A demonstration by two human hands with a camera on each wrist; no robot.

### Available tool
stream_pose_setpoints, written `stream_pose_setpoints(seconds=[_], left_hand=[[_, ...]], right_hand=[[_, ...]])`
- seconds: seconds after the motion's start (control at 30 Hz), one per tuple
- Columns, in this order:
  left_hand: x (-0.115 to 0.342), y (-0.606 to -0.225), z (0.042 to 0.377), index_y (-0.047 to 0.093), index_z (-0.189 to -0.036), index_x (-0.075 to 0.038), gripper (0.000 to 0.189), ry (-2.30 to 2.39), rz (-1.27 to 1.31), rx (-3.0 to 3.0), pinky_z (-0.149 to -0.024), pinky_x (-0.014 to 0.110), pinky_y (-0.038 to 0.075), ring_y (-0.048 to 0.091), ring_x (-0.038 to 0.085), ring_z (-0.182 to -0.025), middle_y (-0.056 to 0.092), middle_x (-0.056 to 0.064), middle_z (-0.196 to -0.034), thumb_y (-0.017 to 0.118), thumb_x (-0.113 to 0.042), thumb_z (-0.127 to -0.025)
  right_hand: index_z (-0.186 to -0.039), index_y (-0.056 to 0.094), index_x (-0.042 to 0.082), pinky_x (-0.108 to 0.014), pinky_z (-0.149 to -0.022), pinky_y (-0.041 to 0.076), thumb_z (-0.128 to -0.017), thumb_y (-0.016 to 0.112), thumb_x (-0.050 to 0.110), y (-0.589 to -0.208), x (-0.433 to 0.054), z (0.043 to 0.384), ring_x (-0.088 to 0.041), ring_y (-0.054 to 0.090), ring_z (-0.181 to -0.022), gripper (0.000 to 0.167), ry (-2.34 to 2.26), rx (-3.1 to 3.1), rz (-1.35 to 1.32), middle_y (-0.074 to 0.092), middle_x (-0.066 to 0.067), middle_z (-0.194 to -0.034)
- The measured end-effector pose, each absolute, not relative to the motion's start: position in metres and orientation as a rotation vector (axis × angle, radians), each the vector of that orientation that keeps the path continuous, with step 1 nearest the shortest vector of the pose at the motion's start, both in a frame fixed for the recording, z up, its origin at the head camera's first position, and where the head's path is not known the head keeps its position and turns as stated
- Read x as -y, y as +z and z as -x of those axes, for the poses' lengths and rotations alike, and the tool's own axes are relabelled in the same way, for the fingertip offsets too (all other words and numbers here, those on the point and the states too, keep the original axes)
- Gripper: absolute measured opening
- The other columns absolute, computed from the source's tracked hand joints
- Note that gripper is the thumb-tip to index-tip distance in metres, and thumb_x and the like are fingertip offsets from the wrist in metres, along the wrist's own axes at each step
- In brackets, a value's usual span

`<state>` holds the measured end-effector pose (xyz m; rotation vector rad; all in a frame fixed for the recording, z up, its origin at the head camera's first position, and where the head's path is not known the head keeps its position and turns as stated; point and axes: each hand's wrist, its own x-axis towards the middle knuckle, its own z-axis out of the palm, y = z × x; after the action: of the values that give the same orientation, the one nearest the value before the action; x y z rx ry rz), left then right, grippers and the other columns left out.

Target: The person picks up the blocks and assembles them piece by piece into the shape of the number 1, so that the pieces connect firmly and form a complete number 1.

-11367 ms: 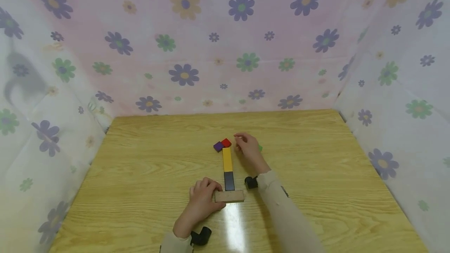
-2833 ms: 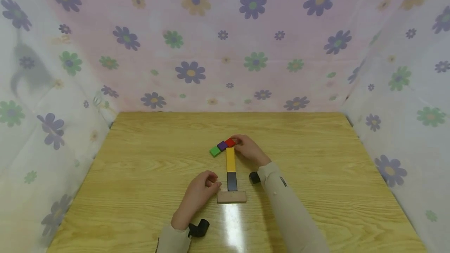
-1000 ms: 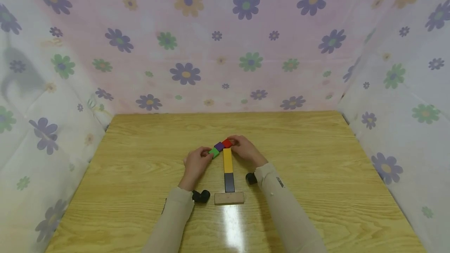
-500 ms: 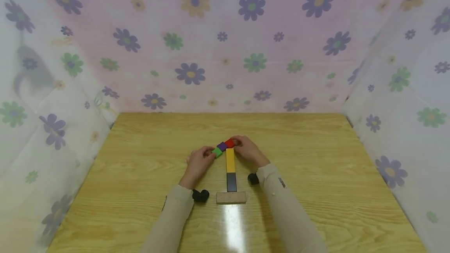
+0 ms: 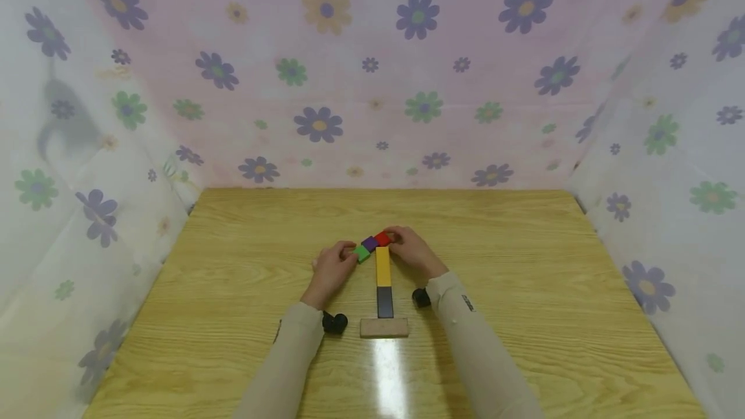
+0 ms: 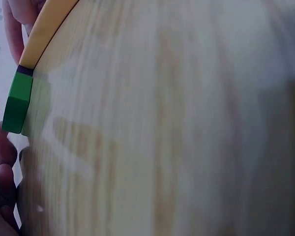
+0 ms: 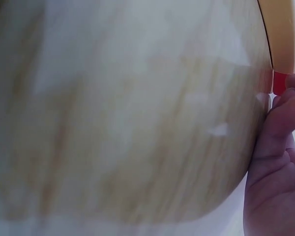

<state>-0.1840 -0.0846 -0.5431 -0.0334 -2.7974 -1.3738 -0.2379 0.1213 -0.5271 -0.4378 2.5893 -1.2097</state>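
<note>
In the head view, a green block, a purple block and a red block form a slanting row. My left hand has thumb and finger at the green block's outer end, pinching it. At the other end my right hand holds the red block between thumb and fingertips. Below the row, a yellow block and a dark grey block stand in line, with a plain wooden block crosswise at the bottom. The left wrist view shows the green block close to the fingertips.
The blocks lie on a wood-grain table. A flowered cloth hangs behind it and along both sides. Black wrist cameras, one on the left wrist and one on the right, sit just above the tabletop.
Since the earliest frame, the green block has gone from the right side to the row's left end. My left hand has moved from the wooden block up to the green one.
</note>
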Motion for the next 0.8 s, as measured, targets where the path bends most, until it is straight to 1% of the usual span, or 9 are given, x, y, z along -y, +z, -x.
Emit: stream_pose_setpoints(seconds=[0.13, 0.3, 0.4, 0.47, 0.53, 0.6, 0.67, 0.73, 0.8], left_hand=[[0.088, -0.544, 0.183, 0.06, -0.112, -0.021, 0.03, -1.39, 0.029, 2.803, -0.077, 0.039, 0.017, 0.045, 0.016, -0.087, 0.062, -0.014, -0.086, 0.057, -0.033, -0.085], [0.092, -0.545, 0.181, 0.057, -0.115, -0.02, 0.032, -1.389, 0.017, 2.781, -0.076, 0.039, 0.018, 0.045, 0.017, -0.087, 0.06, -0.012, -0.084, 0.057, -0.032, -0.085], [0.093, -0.545, 0.18, 0.055, -0.118, -0.02, 0.035, -1.446, -0.001, 2.765, -0.08, 0.041, 0.017, 0.044, 0.017, -0.09, 0.059, -0.011, -0.084, 0.057, -0.032, -0.085], [0.093, -0.546, 0.18, 0.054, -0.119, -0.021, 0.036, -1.496, -0.015, 2.763, -0.082, 0.042, 0.015, 0.043, 0.017, -0.091, 0.058, -0.011, -0.086, 0.056, -0.032, -0.085], [0.092, -0.547, 0.179, 0.052, -0.12, -0.021, 0.036, -1.556, -0.031, 2.757, -0.083, 0.042, 0.014, 0.042, 0.016, -0.093, 0.058, -0.009, -0.09, 0.056, -0.033, -0.086], [0.092, -0.547, 0.177, 0.052, -0.121, -0.02, 0.036, -1.634, -0.065, 2.727, -0.086, 0.041, 0.018, 0.043, 0.016, -0.093, 0.057, -0.007, -0.095, 0.055, -0.032, -0.087], [0.094, -0.547, 0.174, 0.052, -0.121, -0.018, 0.036, -1.703, -0.102, 2.684, -0.086, 0.038, 0.025, 0.046, 0.015, -0.092, 0.056, -0.003, -0.098, 0.056, -0.031, -0.087], [0.097, -0.546, 0.171, 0.052, -0.12, -0.015, 0.036, -1.739, -0.124, 2.656, -0.08, 0.035, 0.035, 0.048, 0.016, -0.089, 0.055, 0.0, -0.098, 0.056, -0.029, -0.087], [0.102, -0.545, 0.168, 0.053, -0.118, -0.013, 0.035, -1.742, -0.146, 2.65, -0.071, 0.034, 0.041, 0.049, 0.016, -0.083, 0.054, 0.002, -0.094, 0.056, -0.028, -0.087]], right_hand=[[-0.126, 0.049, 0.008, -0.038, -0.088, 0.038, -0.088, 0.052, 0.007, -0.529, -0.119, 0.237, -0.022, 0.05, -0.1, 0.038, -1.23, -2.57, 0.415, 0.055, -0.01, -0.11], [-0.126, 0.049, 0.008, -0.039, -0.088, 0.038, -0.087, 0.052, 0.007, -0.527, -0.116, 0.235, -0.022, 0.049, -0.101, 0.039, -1.267, -2.568, 0.39, 0.054, -0.01, -0.111], [-0.126, 0.048, 0.008, -0.039, -0.089, 0.038, -0.087, 0.053, 0.007, -0.525, -0.116, 0.233, -0.023, 0.049, -0.102, 0.039, -1.287, -2.56, 0.363, 0.053, -0.011, -0.112], [-0.127, 0.047, 0.007, -0.039, -0.087, 0.039, -0.087, 0.053, 0.008, -0.525, -0.117, 0.231, -0.023, 0.05, -0.099, 0.041, -1.325, -2.533, 0.319, 0.052, -0.012, -0.114], [-0.128, 0.045, 0.005, -0.038, -0.082, 0.042, -0.087, 0.052, 0.008, -0.526, -0.12, 0.229, -0.023, 0.052, -0.093, 0.042, -1.398, -2.484, 0.267, 0.051, -0.014, -0.115], [-0.13, 0.041, 0.003, -0.036, -0.077, 0.045, -0.089, 0.05, 0.009, -0.527, -0.123, 0.225, -0.023, 0.055, -0.087, 0.043, -1.459, -2.432, 0.234, 0.049, -0.016, -0.116], [-0.132, 0.039, 0.003, -0.035, -0.073, 0.047, -0.091, 0.049, 0.011, -0.526, -0.128, 0.222, -0.025, 0.056, -0.086, 0.043, -1.505, -2.382, 0.215, 0.048, -0.017, -0.117], [-0.132, 0.039, 0.004, -0.036, -0.074, 0.046, -0.092, 0.047, 0.016, -0.521, -0.134, 0.217, -0.026, 0.056, -0.091, 0.043, -1.467, -2.423, 0.229, 0.047, -0.017, -0.118], [-0.132, 0.04, 0.006, -0.04, -0.078, 0.044, -0.093, 0.047, 0.021, -0.512, -0.143, 0.212, -0.027, 0.053, -0.098, 0.042, -1.402, -2.505, 0.24, 0.046, -0.015, -0.121]])
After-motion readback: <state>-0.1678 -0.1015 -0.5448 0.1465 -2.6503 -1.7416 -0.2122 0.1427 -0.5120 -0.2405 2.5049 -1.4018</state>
